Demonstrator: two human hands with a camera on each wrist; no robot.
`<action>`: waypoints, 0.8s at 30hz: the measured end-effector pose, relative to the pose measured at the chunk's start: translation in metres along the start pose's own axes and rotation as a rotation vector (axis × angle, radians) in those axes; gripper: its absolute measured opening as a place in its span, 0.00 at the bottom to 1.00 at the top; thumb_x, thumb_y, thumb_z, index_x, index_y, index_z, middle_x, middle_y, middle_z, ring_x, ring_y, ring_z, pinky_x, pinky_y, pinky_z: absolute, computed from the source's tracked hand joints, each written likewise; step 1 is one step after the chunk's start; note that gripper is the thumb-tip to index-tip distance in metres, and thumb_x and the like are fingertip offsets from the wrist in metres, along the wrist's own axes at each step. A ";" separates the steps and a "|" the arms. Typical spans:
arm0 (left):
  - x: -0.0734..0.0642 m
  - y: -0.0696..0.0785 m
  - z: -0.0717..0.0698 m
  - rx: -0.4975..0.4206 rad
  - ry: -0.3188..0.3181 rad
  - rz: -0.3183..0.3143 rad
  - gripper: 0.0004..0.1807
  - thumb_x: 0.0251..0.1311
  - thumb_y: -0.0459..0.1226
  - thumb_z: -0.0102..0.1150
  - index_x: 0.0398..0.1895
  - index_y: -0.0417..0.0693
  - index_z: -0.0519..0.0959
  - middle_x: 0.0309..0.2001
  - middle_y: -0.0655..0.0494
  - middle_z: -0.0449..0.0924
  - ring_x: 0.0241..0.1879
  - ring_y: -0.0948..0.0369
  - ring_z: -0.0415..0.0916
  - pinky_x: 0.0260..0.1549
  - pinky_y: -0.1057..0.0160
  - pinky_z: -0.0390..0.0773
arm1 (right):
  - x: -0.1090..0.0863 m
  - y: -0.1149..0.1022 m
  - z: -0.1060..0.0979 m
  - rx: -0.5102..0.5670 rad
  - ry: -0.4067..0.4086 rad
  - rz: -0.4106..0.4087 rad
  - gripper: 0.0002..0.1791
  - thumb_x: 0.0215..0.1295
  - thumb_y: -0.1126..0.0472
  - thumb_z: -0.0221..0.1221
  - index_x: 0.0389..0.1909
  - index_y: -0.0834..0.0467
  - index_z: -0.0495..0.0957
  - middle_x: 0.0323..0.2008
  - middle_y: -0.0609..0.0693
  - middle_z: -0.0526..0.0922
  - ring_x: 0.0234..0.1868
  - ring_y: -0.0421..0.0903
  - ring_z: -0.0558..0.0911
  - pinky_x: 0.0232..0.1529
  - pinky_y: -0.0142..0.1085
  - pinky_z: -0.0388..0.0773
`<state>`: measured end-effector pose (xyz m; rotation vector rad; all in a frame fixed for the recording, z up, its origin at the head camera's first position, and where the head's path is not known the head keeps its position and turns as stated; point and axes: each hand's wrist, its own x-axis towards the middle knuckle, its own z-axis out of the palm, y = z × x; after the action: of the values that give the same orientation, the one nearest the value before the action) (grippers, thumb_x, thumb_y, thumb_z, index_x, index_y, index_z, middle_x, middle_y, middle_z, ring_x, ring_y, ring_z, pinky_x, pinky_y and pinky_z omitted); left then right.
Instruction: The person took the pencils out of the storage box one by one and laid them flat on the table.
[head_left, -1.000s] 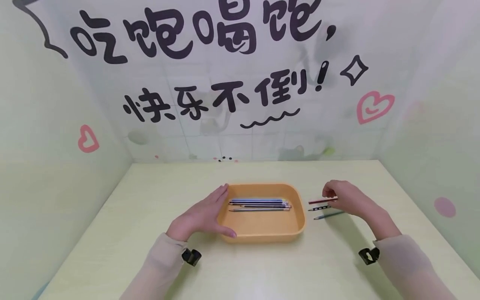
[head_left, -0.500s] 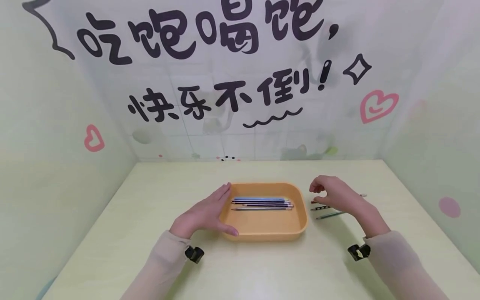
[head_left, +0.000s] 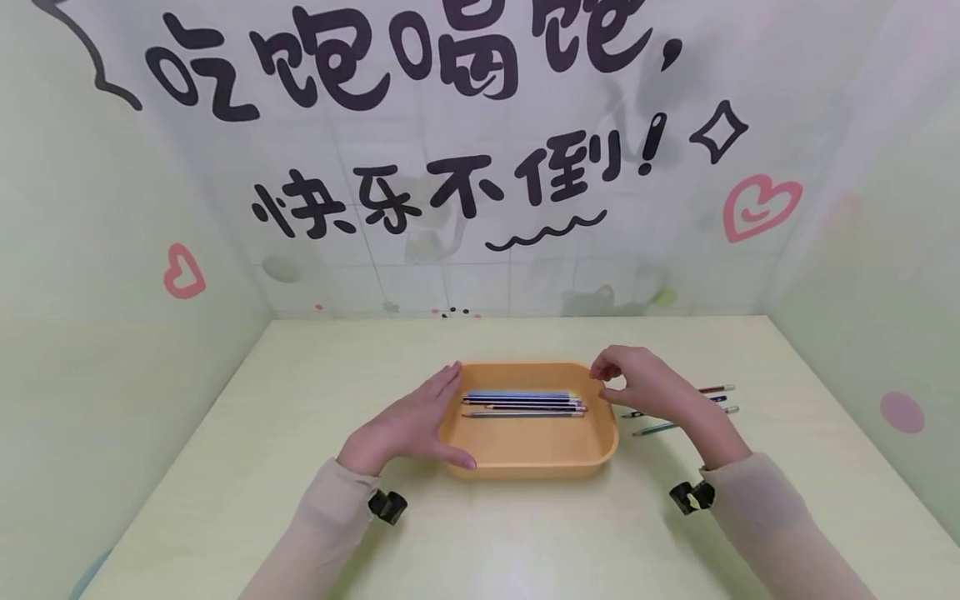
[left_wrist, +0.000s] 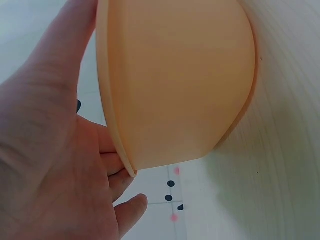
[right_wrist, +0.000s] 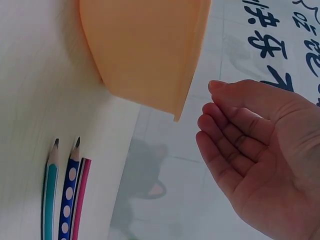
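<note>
An orange plastic tray (head_left: 534, 446) lies on the table, with several pencils (head_left: 525, 406) side by side inside it. Along its left end spreads my left hand (head_left: 405, 423), fingers straight at the back corner and thumb at the front rim; the left wrist view shows fingertips against the rim. My right hand (head_left: 647, 385) hovers by the tray's back right corner, its fingers loosely bent with nothing between them. Right of the tray lie a teal pencil (right_wrist: 50, 200), a blue dotted pencil (right_wrist: 67, 205) and a dark red pencil (right_wrist: 81, 195), partly hidden under my right arm in the head view.
The pale wooden table (head_left: 525, 542) runs back to a white wall sheet (head_left: 457, 287) with large black writing and pink hearts. Side walls (head_left: 892, 333) stand left and right. A black camera mount (head_left: 692, 497) sits at the right wrist.
My right hand has moved left from the loose pencils to the tray's right corner, leaving the dark red pencil on the table. The left hand stays at the tray's left end.
</note>
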<state>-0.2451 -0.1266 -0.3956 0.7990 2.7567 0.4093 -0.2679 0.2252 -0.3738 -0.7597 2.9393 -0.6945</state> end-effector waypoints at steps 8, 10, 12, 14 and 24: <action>-0.001 -0.001 -0.003 0.000 -0.008 -0.017 0.73 0.42 0.67 0.72 0.79 0.36 0.42 0.82 0.45 0.35 0.81 0.48 0.35 0.79 0.49 0.50 | 0.010 -0.014 0.008 0.047 -0.023 -0.009 0.12 0.59 0.66 0.68 0.44 0.63 0.81 0.41 0.54 0.85 0.44 0.51 0.82 0.51 0.49 0.83; -0.001 -0.002 -0.003 0.002 -0.011 -0.020 0.73 0.42 0.67 0.72 0.79 0.37 0.42 0.82 0.45 0.34 0.81 0.48 0.35 0.79 0.49 0.50 | 0.012 -0.016 0.010 0.057 -0.024 -0.010 0.13 0.58 0.66 0.69 0.43 0.63 0.81 0.40 0.53 0.85 0.44 0.51 0.82 0.51 0.49 0.83; -0.001 -0.002 -0.003 0.002 -0.008 -0.017 0.73 0.42 0.67 0.71 0.79 0.36 0.42 0.82 0.45 0.34 0.81 0.48 0.35 0.79 0.49 0.50 | 0.013 -0.017 0.013 0.063 -0.024 -0.008 0.13 0.58 0.66 0.69 0.43 0.63 0.81 0.40 0.53 0.85 0.44 0.51 0.82 0.51 0.48 0.83; 0.000 -0.002 -0.003 0.003 -0.006 -0.015 0.73 0.41 0.68 0.71 0.79 0.37 0.43 0.82 0.45 0.34 0.81 0.48 0.35 0.79 0.50 0.50 | 0.014 -0.019 0.015 0.070 -0.029 -0.005 0.13 0.59 0.65 0.69 0.44 0.63 0.81 0.40 0.53 0.85 0.45 0.51 0.82 0.52 0.48 0.83; 0.001 -0.001 -0.001 -0.002 -0.004 -0.027 0.74 0.40 0.69 0.71 0.80 0.39 0.42 0.82 0.47 0.34 0.81 0.50 0.35 0.79 0.51 0.50 | 0.020 -0.028 0.028 0.135 -0.063 -0.024 0.12 0.60 0.65 0.68 0.44 0.62 0.81 0.42 0.54 0.85 0.46 0.50 0.82 0.54 0.48 0.83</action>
<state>-0.2466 -0.1271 -0.3956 0.7602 2.7602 0.4042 -0.2690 0.1826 -0.3855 -0.7903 2.7982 -0.8440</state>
